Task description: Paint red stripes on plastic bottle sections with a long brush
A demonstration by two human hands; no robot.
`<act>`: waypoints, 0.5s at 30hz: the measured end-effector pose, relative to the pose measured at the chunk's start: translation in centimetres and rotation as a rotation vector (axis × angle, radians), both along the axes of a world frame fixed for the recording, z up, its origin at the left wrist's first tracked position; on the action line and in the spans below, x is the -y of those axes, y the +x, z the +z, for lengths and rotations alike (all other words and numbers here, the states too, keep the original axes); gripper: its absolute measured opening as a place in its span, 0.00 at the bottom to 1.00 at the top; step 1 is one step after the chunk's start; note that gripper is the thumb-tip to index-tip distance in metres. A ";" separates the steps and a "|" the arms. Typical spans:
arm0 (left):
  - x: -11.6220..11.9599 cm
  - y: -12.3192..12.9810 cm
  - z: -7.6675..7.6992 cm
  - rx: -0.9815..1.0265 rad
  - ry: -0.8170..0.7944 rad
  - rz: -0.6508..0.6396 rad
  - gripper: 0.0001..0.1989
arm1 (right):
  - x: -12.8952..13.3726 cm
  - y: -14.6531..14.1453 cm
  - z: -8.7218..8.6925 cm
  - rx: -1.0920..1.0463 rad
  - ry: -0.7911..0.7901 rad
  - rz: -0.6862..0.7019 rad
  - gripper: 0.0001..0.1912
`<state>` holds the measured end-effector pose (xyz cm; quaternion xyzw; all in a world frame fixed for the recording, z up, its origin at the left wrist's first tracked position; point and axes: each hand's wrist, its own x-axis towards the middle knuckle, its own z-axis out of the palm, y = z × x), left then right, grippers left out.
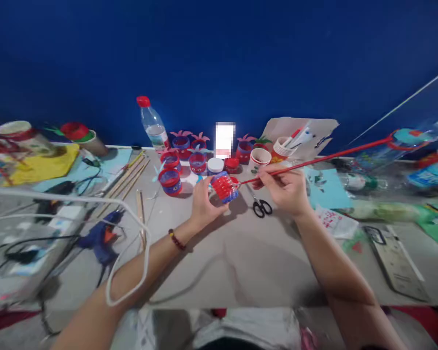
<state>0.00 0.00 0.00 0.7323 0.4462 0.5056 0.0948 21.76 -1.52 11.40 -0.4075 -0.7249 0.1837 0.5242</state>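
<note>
A small clear cup [225, 187], coloured red and blue, is tilted on its side in my left hand [203, 204], whose fingers and thumb hold it from the left. My right hand [284, 188] grips a long red paintbrush [314, 160]; its tip meets the cup's right side. Behind my hands stand several red and blue cups [170, 182] with leaf-like tops, a jar with a white lid [215, 166] and a small red jar [231, 165]. A paper cup [260, 157] stands just behind my right hand.
Black-handled scissors [262, 208] lie between my arms. At left are a blue glue gun [102, 238], wooden sticks [126, 181] and a white cable [146, 253] crossing above my left forearm. A bottle [154, 127] stands behind; a phone [396, 265] lies at right.
</note>
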 end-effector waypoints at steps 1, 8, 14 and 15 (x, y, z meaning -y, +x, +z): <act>-0.1 0.0 -0.1 -0.004 -0.004 0.002 0.41 | 0.0 -0.1 0.1 0.010 0.004 0.000 0.10; -0.3 -0.1 -0.3 -0.021 -0.018 0.005 0.42 | 0.1 -0.3 0.5 -0.018 -0.039 0.024 0.10; -0.2 -0.1 -0.2 -0.017 -0.024 0.010 0.41 | 0.3 -0.4 0.7 0.004 -0.038 0.021 0.10; -0.2 0.0 -0.1 -0.010 -0.025 0.012 0.41 | 0.3 -0.4 0.8 -0.001 -0.040 0.024 0.10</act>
